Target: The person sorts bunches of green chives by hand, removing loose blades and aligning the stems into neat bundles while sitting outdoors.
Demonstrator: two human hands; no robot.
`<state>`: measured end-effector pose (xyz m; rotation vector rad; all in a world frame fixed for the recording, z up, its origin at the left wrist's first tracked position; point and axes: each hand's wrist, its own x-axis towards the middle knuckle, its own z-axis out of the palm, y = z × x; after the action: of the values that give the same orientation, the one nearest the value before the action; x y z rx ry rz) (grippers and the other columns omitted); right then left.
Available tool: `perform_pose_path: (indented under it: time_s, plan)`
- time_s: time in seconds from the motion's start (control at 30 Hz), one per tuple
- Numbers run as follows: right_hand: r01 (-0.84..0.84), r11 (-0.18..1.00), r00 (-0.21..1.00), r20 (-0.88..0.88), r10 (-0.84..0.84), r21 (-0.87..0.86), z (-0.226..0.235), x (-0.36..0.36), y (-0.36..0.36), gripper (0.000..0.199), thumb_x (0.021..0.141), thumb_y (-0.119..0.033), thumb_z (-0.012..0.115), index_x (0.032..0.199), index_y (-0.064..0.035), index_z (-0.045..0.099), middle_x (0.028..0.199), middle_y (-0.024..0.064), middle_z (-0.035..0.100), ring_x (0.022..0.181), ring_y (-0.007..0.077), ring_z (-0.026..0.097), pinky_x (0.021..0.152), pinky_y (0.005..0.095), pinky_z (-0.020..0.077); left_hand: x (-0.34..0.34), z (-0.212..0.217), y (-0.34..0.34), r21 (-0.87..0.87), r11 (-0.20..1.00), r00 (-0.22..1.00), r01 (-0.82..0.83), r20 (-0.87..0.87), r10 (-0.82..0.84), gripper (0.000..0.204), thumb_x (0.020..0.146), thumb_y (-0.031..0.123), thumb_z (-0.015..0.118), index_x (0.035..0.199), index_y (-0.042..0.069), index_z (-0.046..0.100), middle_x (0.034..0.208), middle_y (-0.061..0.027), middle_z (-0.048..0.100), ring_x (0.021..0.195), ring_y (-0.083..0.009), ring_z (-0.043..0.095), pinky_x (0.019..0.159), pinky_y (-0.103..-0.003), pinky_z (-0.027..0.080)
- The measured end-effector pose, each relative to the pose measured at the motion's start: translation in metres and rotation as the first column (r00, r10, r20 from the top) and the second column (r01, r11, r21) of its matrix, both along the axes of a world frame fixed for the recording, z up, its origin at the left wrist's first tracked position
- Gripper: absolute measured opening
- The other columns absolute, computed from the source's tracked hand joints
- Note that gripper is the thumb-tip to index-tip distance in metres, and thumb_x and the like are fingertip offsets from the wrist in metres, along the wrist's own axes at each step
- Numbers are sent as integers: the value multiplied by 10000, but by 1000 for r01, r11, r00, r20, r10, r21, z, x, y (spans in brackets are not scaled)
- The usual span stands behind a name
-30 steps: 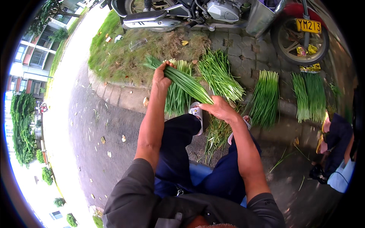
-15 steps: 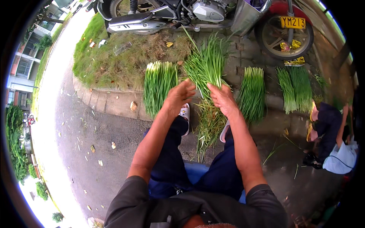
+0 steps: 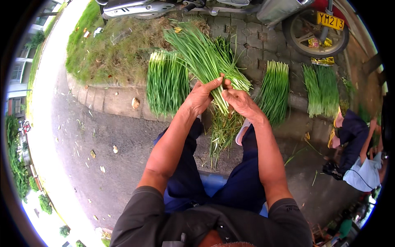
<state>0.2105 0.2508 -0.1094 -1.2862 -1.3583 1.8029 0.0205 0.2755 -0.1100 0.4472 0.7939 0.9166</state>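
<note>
My left hand (image 3: 200, 96) is closed round a bunch of garlic chives (image 3: 193, 49) near its pale stem ends; the green leaves fan up and to the left. My right hand (image 3: 242, 103) is closed at the lower stems, thumb and fingers pinching there. Behind my hands lie more loose chives (image 3: 232, 68), their white ends pointing right. Below, between my feet, is a heap of yellowed leaf scraps (image 3: 224, 129). A neat upright bundle of chives (image 3: 166, 88) stands left of my hands, and another bundle (image 3: 275, 88) to the right.
Further right are slimmer green bundles (image 3: 323, 90). A seated person in dark trousers (image 3: 354, 133) is at the right edge. A motorcycle (image 3: 144, 8) and a red-fendered wheel (image 3: 314, 37) stand at the back. Grass (image 3: 111, 53) grows at far left. I sit on something blue (image 3: 212, 183).
The held bunch has swung from leaning right to leaning left. My left hand, formerly apart with spread fingers, now grips it. Loose chives now show behind. The whole view has shifted slightly.
</note>
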Motion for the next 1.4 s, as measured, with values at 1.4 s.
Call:
perform_pose_path:
  time_s: [1.4]
  plan:
    - [347, 924, 888, -261, -378, -160, 5, 7, 3, 251, 920, -202, 725, 835, 10, 621, 741, 45, 591, 601, 107, 565, 479, 286, 499, 9, 2, -2, 112, 933, 937, 342, 27, -347, 388, 896, -6, 614, 1277, -20, 542, 1098, -140, 668, 961, -253, 702, 832, -390, 603]
